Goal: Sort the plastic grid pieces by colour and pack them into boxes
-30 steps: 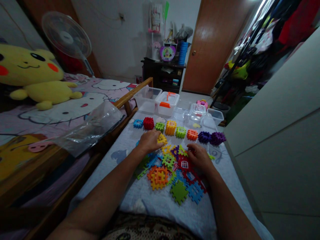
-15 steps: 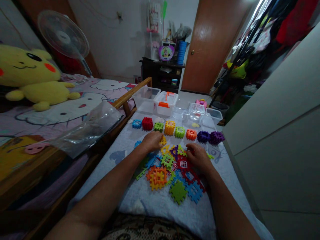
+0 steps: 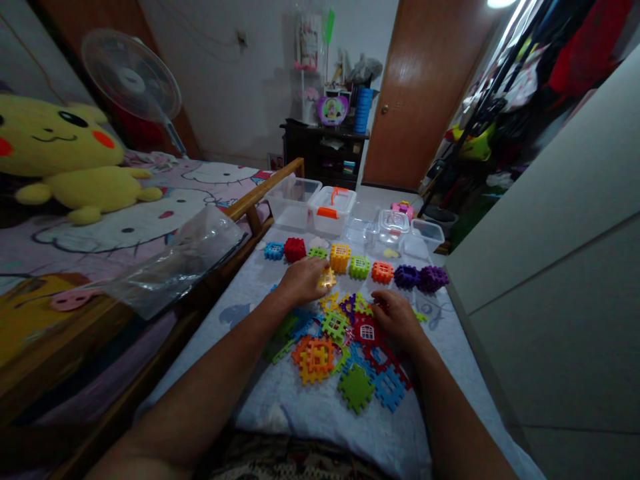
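My left hand (image 3: 305,279) is closed on a yellow interlocking block piece (image 3: 327,279), just in front of the row of assembled blocks. Over the right side of a loose pile lies my right hand (image 3: 399,315), thumb and fingers apart, with a dark red piece partly hidden under them. Between the hands the flat notched pieces overlap: a purple triangle (image 3: 348,307), a green lattice square (image 3: 335,326), a red window piece (image 3: 367,331), an orange piece (image 3: 300,352). Nearer to me lie a solid green square (image 3: 356,389) and a blue piece (image 3: 390,389).
Assembled blocks line up across the cloth, from a blue one (image 3: 274,251) to a purple one (image 3: 433,279). Behind them stand clear plastic boxes (image 3: 295,207), one with an orange-handled lid (image 3: 336,199). A wooden bed rail (image 3: 240,208) runs along the left, a pale cabinet (image 3: 560,267) the right.
My left hand has shifted slightly right with the yellow piece, which now shows more fully. The right hand stays almost in place. The whole view has tilted slightly.
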The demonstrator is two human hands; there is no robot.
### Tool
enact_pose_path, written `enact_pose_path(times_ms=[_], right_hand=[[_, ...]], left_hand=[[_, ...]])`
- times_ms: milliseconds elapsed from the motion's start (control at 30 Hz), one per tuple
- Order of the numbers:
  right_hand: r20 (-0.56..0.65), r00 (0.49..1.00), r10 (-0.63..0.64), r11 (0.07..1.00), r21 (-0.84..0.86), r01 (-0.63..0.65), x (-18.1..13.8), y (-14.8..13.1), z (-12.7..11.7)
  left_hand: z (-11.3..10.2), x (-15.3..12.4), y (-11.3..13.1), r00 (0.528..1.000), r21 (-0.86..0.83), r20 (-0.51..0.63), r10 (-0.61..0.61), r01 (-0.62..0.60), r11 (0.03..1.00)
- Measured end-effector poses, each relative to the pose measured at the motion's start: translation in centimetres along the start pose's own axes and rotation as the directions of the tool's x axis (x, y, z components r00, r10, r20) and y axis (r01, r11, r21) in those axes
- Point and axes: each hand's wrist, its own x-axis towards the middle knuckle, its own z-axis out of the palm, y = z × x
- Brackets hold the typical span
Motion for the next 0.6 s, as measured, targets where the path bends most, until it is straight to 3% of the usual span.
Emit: enact_pose_path(times_ms=[233,400,600], right_hand=[[-0.007,1.0,0.009,1.0,0.007,-0.009,-0.1,-0.1,-0.1],[0.008,1.0,0.016,1.0,-0.003,-0.016,0.0,0.0,0.0],[0.014,1.0,0.007,1.0,-0.007,-0.006,0.0,-0.1,0.0]], left_hand=[[-3.2,5.4,-0.2,0.993,-0.038,-0.016,0.117,-0.117,0.992],[-2.6,9.0,-0.4,0.986,-0.02,0.029,0.165,-0.164,0.986],[-1.9,10.2,-0.2,0.98,0.013,0.118,0.162,-0.164,0.986]])
